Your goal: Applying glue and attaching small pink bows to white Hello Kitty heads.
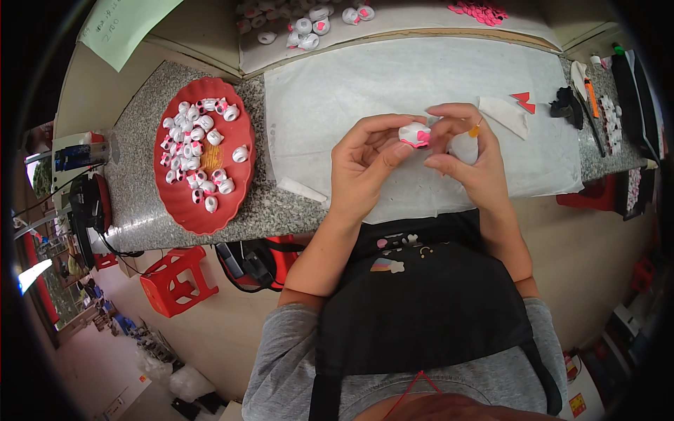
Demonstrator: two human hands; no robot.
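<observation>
My left hand point(365, 158) pinches a small white rounded figure point(406, 133) with bright pink parts on its right side, between thumb and fingers. Close beside it, my right hand point(484, 168) curls around a small whitish squeeze bottle point(463, 149) with an orange-yellow tip near the fingers. The right fingertips and thumb reach toward the pink parts; whether they touch them I cannot tell. Both hands are above a white sheet point(316, 91) spread on the speckled counter. On the left, a red scalloped plate point(242, 179) carries many similar white figures point(186, 133) with pink and dark details.
More white pieces point(303, 27) and a heap of pink bits point(481, 12) lie on the back shelf. A folded white cloth point(502, 116), red scraps point(524, 102), a black cloth point(564, 105) and an orange pen point(591, 97) lie right. A red stool point(179, 282) stands below the counter.
</observation>
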